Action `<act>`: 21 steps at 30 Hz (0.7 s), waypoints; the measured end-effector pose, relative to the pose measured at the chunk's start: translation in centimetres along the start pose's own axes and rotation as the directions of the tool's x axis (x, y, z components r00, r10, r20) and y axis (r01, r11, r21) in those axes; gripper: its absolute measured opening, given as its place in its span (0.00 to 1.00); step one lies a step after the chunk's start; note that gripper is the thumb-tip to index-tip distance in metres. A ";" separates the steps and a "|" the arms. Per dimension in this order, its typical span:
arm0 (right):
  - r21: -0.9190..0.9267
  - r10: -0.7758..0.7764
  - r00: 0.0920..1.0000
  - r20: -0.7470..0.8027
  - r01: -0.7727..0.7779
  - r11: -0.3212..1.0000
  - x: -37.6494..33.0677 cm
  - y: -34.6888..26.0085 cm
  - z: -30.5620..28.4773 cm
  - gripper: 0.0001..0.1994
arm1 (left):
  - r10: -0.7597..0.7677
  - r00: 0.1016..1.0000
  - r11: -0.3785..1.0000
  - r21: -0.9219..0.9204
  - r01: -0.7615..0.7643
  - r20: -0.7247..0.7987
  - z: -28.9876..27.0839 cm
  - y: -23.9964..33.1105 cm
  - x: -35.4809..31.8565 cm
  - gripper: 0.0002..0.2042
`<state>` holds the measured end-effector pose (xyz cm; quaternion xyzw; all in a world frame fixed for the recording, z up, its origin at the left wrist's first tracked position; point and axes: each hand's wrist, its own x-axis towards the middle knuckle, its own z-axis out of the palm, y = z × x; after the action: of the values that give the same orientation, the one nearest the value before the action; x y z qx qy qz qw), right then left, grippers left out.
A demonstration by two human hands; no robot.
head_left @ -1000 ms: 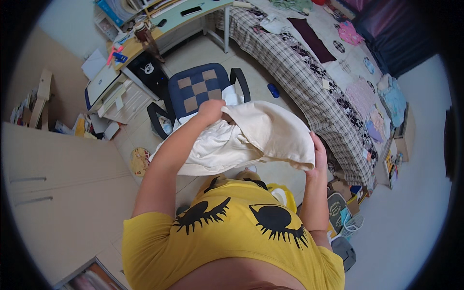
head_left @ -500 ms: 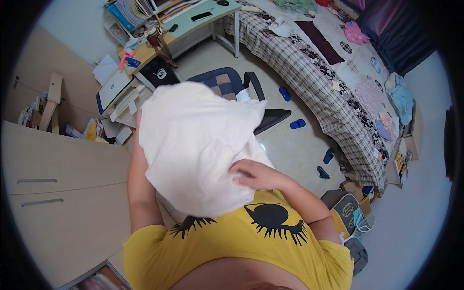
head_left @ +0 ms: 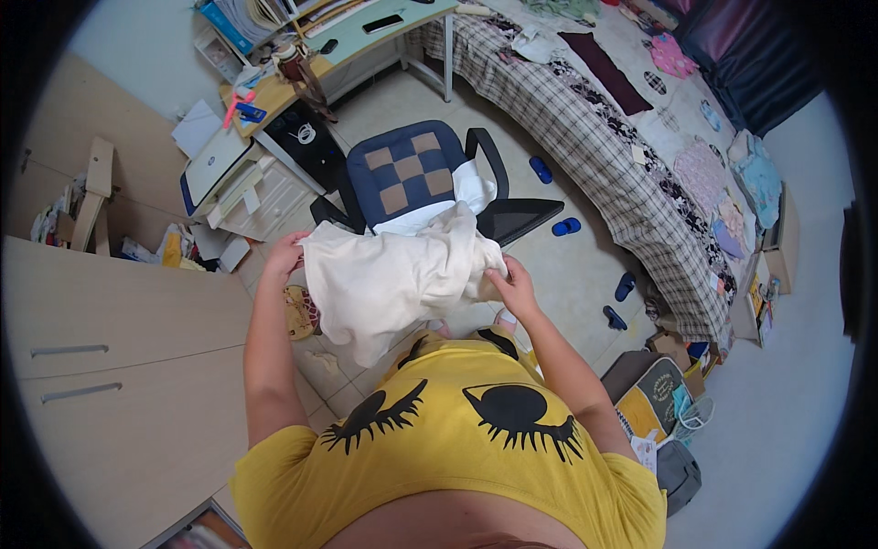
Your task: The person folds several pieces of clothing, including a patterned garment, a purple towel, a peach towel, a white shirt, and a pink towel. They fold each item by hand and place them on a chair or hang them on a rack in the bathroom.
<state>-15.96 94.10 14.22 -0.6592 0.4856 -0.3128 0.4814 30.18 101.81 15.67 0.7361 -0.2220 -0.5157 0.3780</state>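
A creamy white piece of soft cloth, perhaps a garment, hangs in loose folds in front of my body. My left hand pinches its upper left corner. At its right edge my right hand grips it, with the thumb and fingers closed on the fabric. The cloth is stretched between both hands, and its lower part droops toward my yellow shirt. Just beyond it stands an office chair with a blue and tan checked seat. Another white cloth lies over the seat's near right side.
A bed with a plaid cover runs along the right, with clothes on top. Blue slippers lie on the floor beside it. A desk and a printer stand at the far left. A pale cabinet is at my left.
The cloth has come down from a raised, spread position and now hangs lower and more bunched. My right hand has moved outward to its right edge. The chair seat shows more fully.
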 end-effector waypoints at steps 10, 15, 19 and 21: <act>0.071 0.144 0.990 0.011 -0.144 0.987 -1.5 -5.9 -2.4 0.13 | 0.338 0.921 0.402 0.856 -0.326 0.192 7.5 3.8 4.1 0.16; 0.247 0.184 0.983 0.010 -0.181 0.952 -1.2 -8.7 -3.2 0.15 | 0.214 0.806 0.454 0.675 -0.582 0.552 15.5 0.4 9.3 0.18; 0.401 0.268 0.957 -0.107 -0.205 0.893 -1.0 -10.8 -5.7 0.15 | 0.033 0.770 0.464 0.672 -0.577 0.637 16.1 -3.1 11.9 0.13; 0.496 0.313 0.941 -0.126 -0.213 0.842 -1.3 -12.3 -7.8 0.15 | -0.025 0.774 0.512 0.673 -0.533 0.633 15.7 -2.7 11.6 0.12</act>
<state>-19.09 93.55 28.48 -0.4125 0.5265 -0.4179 0.6148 19.76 90.05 3.82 0.5903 -0.6502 -0.4778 -0.0222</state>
